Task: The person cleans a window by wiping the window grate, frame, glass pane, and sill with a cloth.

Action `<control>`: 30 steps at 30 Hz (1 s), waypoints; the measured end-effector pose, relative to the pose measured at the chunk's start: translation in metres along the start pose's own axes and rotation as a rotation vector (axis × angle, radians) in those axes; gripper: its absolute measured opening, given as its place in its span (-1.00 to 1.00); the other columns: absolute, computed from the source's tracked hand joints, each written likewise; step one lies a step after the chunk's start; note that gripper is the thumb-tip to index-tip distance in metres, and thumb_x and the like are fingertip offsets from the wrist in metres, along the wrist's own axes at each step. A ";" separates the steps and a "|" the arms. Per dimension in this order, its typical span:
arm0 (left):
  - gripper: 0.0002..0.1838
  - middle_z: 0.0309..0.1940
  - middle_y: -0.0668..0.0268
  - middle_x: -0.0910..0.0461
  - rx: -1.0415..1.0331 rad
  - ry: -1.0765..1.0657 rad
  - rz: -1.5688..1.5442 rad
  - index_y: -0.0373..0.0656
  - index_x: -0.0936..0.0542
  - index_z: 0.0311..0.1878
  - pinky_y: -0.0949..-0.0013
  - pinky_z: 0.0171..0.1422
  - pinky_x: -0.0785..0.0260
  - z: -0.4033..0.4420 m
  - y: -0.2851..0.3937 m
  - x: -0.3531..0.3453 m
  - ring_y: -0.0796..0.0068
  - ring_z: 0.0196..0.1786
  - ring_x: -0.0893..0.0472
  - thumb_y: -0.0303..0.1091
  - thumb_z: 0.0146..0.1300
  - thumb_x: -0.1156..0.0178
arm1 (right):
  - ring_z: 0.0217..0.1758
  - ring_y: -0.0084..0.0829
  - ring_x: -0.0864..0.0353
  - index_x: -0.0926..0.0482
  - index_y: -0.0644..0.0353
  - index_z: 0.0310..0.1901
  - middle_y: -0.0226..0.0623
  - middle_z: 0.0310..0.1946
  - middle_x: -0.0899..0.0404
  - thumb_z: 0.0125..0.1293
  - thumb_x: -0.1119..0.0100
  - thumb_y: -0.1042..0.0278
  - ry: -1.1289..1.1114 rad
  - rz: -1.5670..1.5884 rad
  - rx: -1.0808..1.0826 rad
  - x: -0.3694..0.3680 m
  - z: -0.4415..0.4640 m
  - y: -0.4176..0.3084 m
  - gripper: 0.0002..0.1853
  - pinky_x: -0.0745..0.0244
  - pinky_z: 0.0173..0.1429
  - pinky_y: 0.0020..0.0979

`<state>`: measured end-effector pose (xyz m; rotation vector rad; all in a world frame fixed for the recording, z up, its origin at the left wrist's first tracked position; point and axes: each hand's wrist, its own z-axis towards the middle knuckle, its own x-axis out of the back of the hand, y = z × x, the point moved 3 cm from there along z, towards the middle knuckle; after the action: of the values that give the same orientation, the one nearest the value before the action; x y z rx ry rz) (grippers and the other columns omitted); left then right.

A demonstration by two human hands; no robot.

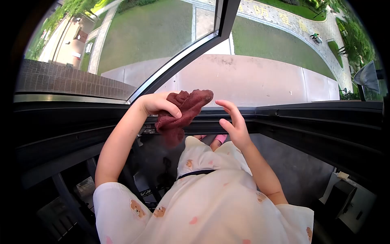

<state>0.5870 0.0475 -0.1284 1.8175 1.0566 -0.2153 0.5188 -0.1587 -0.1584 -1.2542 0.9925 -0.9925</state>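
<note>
A dark red cloth (187, 106) is bunched up in my left hand (160, 105), the thumb pressed over it and a loose end hanging below. Its upper tip points right, toward my right hand (233, 124). That hand is raised just beside the cloth, not touching it, with thumb and fingers apart and nothing in them. Both hands are in front of the black window frame (191, 53), above the sill.
An open glass window pane (146, 40) swings out at the left. Beyond the sill are a pale ledge (243, 77), lawns and a paved path far below. A black rack (65, 191) stands at lower left, and a box-like unit (343, 199) at lower right.
</note>
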 end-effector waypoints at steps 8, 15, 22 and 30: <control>-0.15 0.04 0.23 -0.27 -0.528 0.419 -0.065 -0.22 0.10 0.29 0.44 0.12 -0.20 0.042 -0.061 -0.036 0.49 0.06 -0.30 -0.47 -0.02 -0.18 | 0.23 -0.31 -0.15 0.04 0.13 0.24 -0.20 0.21 -0.07 0.21 0.17 -0.10 -0.246 0.948 -0.222 -0.046 0.018 0.033 -0.32 -0.07 0.26 -0.27; -0.40 -0.16 0.29 -0.38 -0.693 0.789 -0.097 -0.17 -0.17 0.14 0.48 0.01 -0.27 0.038 -0.090 -0.044 0.56 -0.09 -0.40 -0.53 0.01 -0.15 | 0.10 -0.31 -0.31 -0.15 0.12 0.15 -0.19 0.03 -0.31 0.24 0.14 0.19 -0.139 1.280 -0.596 -0.061 0.000 0.071 -0.54 -0.19 0.21 -0.28; -0.66 -0.30 0.36 -0.42 -0.865 0.853 -0.053 -0.19 -0.32 -0.08 0.56 -0.10 -0.26 0.030 -0.091 -0.034 0.63 -0.20 -0.40 -0.56 0.02 -0.08 | 0.05 -0.37 -0.31 -0.17 0.16 0.10 -0.27 -0.02 -0.30 0.11 -0.06 0.29 -0.105 0.969 -0.419 -0.063 0.018 0.057 -0.49 -0.23 0.15 -0.37; -0.66 -0.17 0.31 -0.44 -0.531 0.516 -0.215 -0.26 -0.35 -0.01 0.50 0.00 -0.28 -0.005 -0.106 -0.018 0.60 -0.11 -0.42 -0.29 0.19 0.03 | -0.23 -0.55 -0.48 -0.48 0.30 -0.18 -0.37 -0.30 -0.52 0.10 -0.08 0.50 -0.220 0.586 -0.346 -0.077 0.042 0.032 -0.78 -0.38 -0.09 -0.51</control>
<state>0.4965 0.0561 -0.1852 1.2964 1.4996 0.3995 0.5399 -0.0718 -0.1849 -1.2092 1.2891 -0.2293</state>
